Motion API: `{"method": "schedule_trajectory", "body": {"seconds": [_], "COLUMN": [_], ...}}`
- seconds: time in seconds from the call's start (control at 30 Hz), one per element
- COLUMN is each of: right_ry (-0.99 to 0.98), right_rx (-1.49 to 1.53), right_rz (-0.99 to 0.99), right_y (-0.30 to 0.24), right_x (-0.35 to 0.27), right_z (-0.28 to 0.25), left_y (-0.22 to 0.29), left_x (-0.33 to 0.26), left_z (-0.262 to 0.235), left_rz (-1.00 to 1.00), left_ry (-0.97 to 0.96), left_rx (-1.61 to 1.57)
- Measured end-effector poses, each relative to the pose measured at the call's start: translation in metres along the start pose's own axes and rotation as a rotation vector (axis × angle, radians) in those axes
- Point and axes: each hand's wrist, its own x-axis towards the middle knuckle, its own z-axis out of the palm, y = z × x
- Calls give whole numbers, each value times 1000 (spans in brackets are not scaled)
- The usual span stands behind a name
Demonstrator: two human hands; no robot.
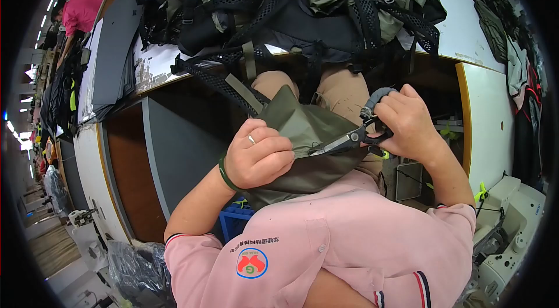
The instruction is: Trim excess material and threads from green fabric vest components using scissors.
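My left hand (259, 159) clamps the olive-green fabric piece (297, 127); my right hand (404, 121) grips black-handled scissors (349, 140) against it, below the white worktable (466, 34).

A round badge (252, 263) in red, green and blue sits on the pink shirt's chest, low in view. A clear plastic bag (140, 270) lies at the lower left.

A pile of backpacks (303, 5) lies on the surface (466, 34) at the top of the frame, straps hanging over its near edge. Below it, at centre, a fabric piece (297, 127) sits between the left hand (259, 156) and the right hand (404, 124), which holds scissors (349, 140). A sewing machine (512, 232) stands at lower right.
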Motion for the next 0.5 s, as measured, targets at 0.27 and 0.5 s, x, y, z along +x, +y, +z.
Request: {"method": "schedule_trajectory", "body": {"seconds": [0.27, 0.5], "right_ry": [38, 29], "right_rx": [-30, -3], "right_rz": [-46, -39], "right_y": [5, 9], "right_x": [0, 0], "right_z": [10, 14], "left_y": [0, -3], "left_x": [1, 0], "left_z": [1, 2], "left_rz": [-11, -29], "left_ry": [-1, 6], "left_rx": [-32, -44]}}
